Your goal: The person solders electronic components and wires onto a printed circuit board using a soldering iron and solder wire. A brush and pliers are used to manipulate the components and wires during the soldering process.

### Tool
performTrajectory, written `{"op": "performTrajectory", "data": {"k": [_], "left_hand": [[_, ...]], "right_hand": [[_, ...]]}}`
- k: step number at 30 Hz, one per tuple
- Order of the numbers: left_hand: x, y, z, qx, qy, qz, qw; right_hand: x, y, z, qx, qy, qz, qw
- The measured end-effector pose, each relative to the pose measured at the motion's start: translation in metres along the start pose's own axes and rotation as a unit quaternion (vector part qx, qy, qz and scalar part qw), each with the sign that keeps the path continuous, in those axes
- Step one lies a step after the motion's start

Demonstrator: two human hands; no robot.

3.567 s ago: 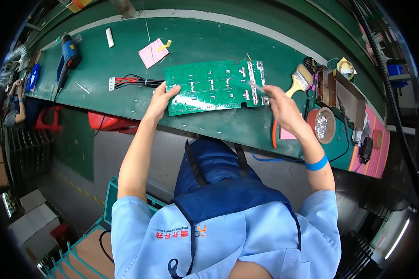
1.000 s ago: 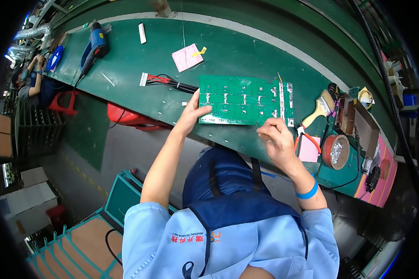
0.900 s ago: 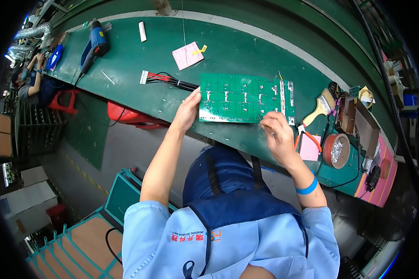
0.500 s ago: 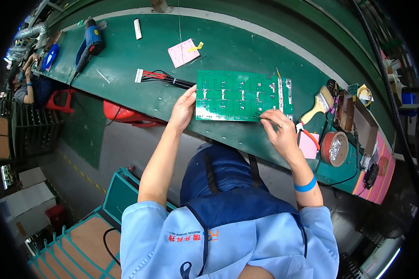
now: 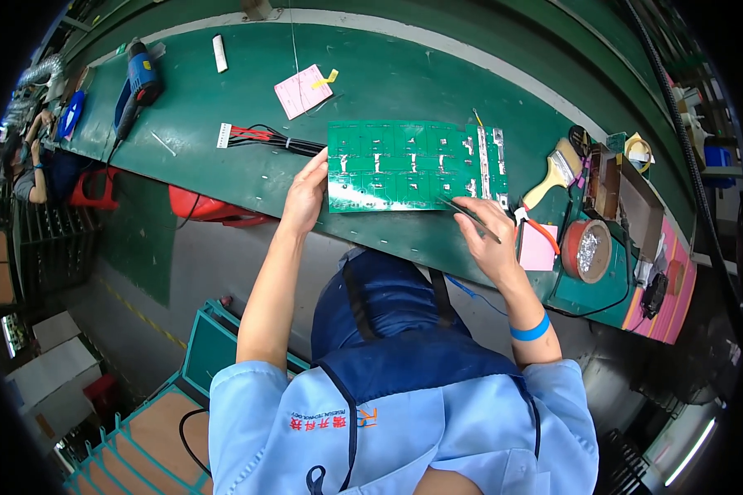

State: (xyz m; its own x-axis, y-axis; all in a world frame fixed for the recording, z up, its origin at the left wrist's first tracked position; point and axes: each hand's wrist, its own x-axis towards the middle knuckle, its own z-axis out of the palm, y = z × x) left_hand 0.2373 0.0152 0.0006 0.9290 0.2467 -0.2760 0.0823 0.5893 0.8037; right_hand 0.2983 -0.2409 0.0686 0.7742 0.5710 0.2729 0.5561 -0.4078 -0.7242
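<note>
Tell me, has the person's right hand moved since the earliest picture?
Yes: judged against the resting paintbrush, the right hand has shifted left and slightly nearer the person, to the near edge of the circuit board.

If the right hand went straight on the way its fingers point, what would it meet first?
Most likely the green circuit board, near its lower right part. The slim dark tool in the right hand overlaps it in this view; contact is unclear.
</note>
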Motion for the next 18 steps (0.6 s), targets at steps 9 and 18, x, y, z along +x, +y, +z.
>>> {"op": "performTrajectory", "data": {"k": [9, 18], "left_hand": [[0.007, -0.007, -0.002, 0.165, 0.097, 0.048, 0.980], [0.000, 0.004, 0.014, 0.079, 0.084, 0.019, 0.993]], "right_hand": [[0.010, -0.003, 0.016, 0.019, 0.053, -0.048, 0.997], [0.025, 0.009, 0.052, -0.101, 0.037, -0.199, 0.974]]}}
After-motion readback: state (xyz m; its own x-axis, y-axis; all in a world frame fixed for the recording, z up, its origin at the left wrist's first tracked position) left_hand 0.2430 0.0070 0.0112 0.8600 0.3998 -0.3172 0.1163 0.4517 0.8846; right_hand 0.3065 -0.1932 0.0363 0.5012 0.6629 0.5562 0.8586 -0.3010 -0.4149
